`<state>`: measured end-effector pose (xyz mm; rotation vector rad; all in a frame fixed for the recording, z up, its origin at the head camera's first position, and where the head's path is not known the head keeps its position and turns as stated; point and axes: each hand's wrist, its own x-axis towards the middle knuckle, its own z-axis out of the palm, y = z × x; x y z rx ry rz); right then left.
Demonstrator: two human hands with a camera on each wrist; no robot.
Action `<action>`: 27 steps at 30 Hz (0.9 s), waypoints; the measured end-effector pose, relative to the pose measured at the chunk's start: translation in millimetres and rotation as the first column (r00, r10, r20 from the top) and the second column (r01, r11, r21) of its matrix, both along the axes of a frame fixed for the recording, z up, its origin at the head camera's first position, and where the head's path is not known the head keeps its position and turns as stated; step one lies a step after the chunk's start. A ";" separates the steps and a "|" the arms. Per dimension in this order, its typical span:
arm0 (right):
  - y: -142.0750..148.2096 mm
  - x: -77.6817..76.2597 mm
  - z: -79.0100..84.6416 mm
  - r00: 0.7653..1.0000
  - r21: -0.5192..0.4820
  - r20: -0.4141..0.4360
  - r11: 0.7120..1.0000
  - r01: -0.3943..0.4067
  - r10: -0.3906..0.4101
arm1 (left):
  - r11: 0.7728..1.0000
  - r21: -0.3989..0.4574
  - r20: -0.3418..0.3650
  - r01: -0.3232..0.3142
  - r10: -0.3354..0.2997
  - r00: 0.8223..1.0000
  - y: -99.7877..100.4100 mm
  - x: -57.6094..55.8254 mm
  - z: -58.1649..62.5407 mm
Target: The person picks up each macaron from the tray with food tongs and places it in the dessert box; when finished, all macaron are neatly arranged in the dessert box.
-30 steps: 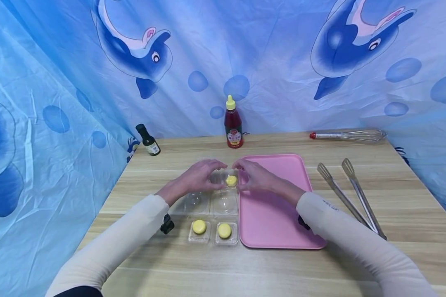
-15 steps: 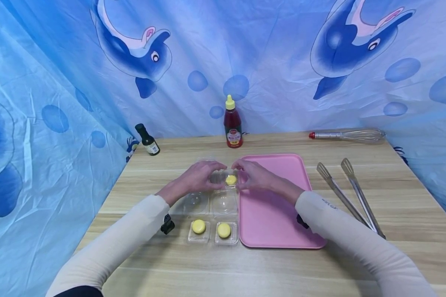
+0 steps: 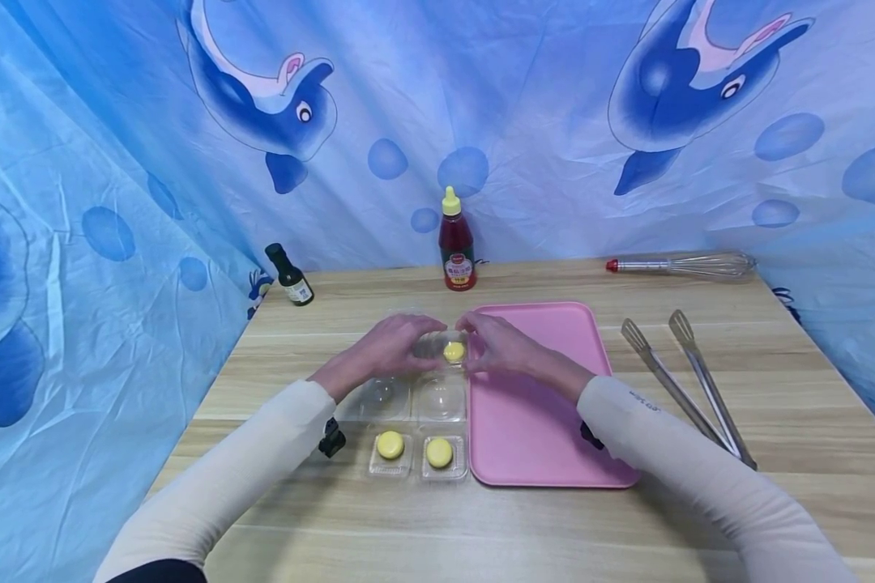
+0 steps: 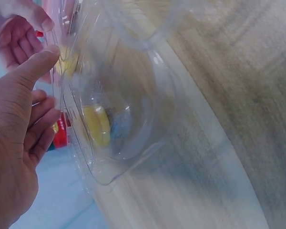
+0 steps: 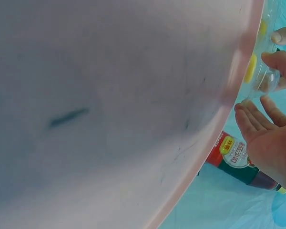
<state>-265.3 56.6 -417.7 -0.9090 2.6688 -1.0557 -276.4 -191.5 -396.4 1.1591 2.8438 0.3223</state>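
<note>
In the head view my left hand (image 3: 399, 346) and right hand (image 3: 509, 346) face each other over the rear clear plastic box (image 3: 452, 337). A yellow macaron (image 3: 454, 352) shows through it. The left wrist view has my thumb and curled fingers pinching the box's rim, beside a domed clear lid (image 4: 155, 90) with a yellow macaron (image 4: 96, 125) behind it. My right thumb and forefinger pinch the rim farther along. Toward me, two yellow macarons (image 3: 390, 445) sit in clear trays (image 3: 445, 471), whose domed lids (image 3: 441, 398) lie open behind them. My left hand hides part of the rear box.
A pink tray (image 3: 539, 437) lies right beside the boxes, under my right forearm. Metal tongs (image 3: 700, 389) and a whisk (image 3: 681, 265) lie farther right. A red sauce bottle (image 3: 457, 247) and a small dark bottle (image 3: 290, 275) stand at the back, before a blue curtain (image 3: 539, 97).
Both hands stay at the rear box with almost the same hold. Only slight shifts of the fingers and forearms show.
</note>
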 end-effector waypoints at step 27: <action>-3.2 -2.7 0.5 1.000 0.035 -0.020 0.999 0.009 -0.008 | 1.000 -0.025 0.051 -0.005 0.006 0.999 -0.6 -4.6 0.0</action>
